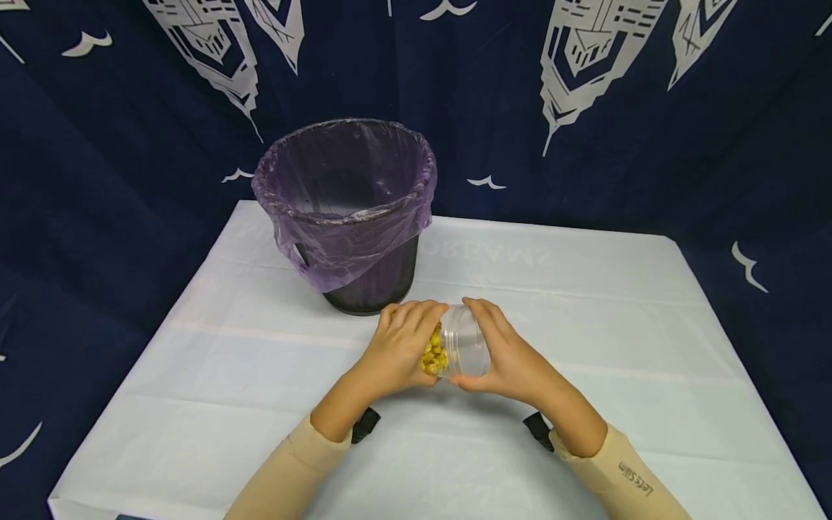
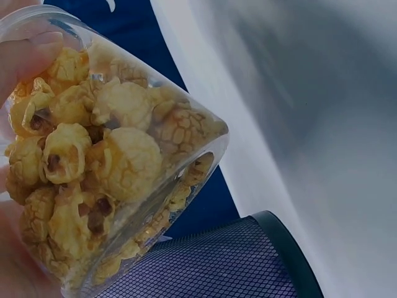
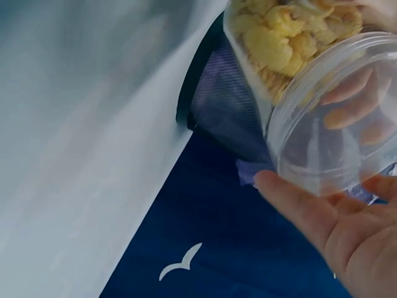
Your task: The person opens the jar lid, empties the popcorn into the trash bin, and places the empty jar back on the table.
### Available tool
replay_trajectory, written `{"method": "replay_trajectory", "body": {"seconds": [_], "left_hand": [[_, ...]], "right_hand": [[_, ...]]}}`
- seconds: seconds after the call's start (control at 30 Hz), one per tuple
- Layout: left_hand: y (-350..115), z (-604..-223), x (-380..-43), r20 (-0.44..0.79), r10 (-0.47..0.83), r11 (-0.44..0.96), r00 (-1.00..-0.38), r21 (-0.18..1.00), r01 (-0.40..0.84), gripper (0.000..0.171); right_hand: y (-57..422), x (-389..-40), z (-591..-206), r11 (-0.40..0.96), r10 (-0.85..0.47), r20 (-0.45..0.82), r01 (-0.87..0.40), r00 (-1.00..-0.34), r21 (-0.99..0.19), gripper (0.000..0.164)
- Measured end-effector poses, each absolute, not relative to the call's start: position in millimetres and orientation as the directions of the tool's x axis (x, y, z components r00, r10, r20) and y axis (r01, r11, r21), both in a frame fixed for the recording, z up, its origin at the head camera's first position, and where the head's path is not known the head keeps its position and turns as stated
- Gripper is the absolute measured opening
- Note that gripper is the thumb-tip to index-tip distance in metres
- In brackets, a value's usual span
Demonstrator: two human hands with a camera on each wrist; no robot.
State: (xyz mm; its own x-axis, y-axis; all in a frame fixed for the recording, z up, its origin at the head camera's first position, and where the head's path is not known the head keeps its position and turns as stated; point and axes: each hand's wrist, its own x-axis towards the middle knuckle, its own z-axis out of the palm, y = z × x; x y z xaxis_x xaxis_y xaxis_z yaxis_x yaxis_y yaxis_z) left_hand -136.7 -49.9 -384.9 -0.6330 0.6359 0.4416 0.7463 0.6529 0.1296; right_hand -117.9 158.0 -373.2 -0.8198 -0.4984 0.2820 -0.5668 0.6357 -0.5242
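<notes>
A clear plastic jar [image 1: 434, 352] of yellow popcorn [image 2: 127, 158] is held on its side above the table, its base towards the left. My left hand [image 1: 398, 352] grips the jar's body, fingers over the top and thumb below. At the other end, my right hand [image 1: 513, 357] holds the jar's clear lid [image 1: 473, 347] between thumb and fingers. In the right wrist view, fingers show through the see-through lid [image 3: 335, 133]. Whether the lid is loose on the neck cannot be seen.
Behind the hands, a black mesh bin [image 1: 383, 278] with a purple bag [image 1: 351, 245] folded over its rim stands on the white-covered table [image 1: 585, 325]. A dark blue patterned curtain [image 1: 455, 108] hangs behind the table.
</notes>
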Motion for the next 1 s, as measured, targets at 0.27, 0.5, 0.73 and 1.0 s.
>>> {"method": "replay_trajectory", "body": {"seconds": [0.27, 0.5, 0.73, 1.0], "left_hand": [[-51, -385, -136, 0.425, 0.637, 0.657, -0.643, 0.137, 0.741, 0.101], [-50, -385, -138, 0.438, 0.631, 0.646, -0.640, 0.160, 0.747, 0.102], [-50, -385, -138, 0.455, 0.622, 0.649, -0.637, 0.155, 0.745, 0.102], [-50, -384, -139, 0.455, 0.622, 0.653, -0.637, 0.147, 0.743, 0.102]], "right_hand": [[164, -120, -374, 0.590, -0.602, 0.326, -0.681, -0.729, -0.435, 0.105], [163, -113, -368, 0.601, -0.558, 0.235, -0.583, -0.796, -0.547, 0.114], [152, -108, -358, 0.737, -0.297, 0.036, -0.253, -0.954, -0.626, 0.097], [149, -111, -357, 0.704, -0.252, -0.022, -0.168, -0.967, -0.690, 0.096]]}}
